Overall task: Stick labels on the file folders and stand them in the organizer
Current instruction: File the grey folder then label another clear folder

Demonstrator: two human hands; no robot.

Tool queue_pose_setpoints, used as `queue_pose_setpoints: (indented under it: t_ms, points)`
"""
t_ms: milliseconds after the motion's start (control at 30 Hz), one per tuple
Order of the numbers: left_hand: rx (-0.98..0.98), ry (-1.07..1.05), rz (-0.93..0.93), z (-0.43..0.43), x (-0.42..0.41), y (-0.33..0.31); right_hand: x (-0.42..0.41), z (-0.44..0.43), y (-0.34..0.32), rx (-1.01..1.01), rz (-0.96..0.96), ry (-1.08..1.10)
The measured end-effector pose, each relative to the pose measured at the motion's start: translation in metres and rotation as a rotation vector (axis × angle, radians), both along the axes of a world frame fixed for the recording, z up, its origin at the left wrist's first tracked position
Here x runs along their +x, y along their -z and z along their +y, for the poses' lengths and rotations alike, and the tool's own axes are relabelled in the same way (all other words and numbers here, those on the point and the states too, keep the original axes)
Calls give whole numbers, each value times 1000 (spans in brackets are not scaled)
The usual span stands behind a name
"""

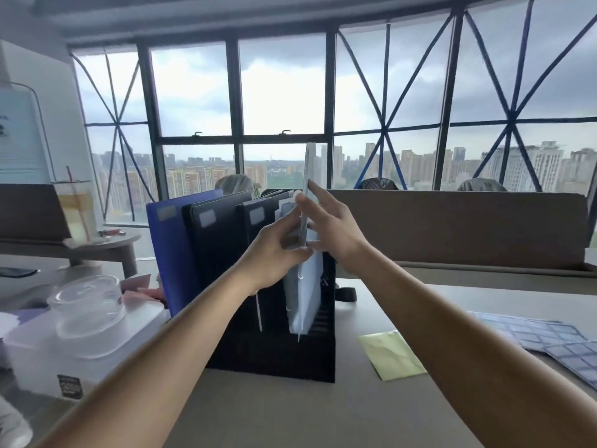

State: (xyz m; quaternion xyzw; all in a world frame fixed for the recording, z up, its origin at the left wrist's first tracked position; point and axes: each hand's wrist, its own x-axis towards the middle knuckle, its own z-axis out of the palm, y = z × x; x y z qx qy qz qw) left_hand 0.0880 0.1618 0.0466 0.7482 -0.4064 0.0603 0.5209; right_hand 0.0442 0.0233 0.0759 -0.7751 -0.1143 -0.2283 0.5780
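Left arm: the slender left forearm [181, 337] and left hand [274, 253] are showing bare throughout.
Right arm: the slender right forearm [452, 318] and right hand [337, 229] are showing bare throughout.

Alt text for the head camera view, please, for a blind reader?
Two hands stand a thin pale folder upright, edge-on, at the right end of a black organizer: the left hand pinches it, the right hand lies flat against it. Blue and black labelled folders already stand there.
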Motion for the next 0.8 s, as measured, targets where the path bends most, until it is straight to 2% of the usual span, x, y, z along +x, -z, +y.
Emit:
queue_pose_setpoints:
  t_ms: [167,367,633,800]
  points:
    - [22,-46,-12,-6,15,18,27,-6,23,27,2,9]
    - [7,-59,-6,-8,30,14,49,-5,17,41,-6,16]
    - [48,-89,7,-14,31,37,56,-5,40,8,-18,78]
    - [16,-70,22,-16,35,33,56,-11,26,8,-54,61]
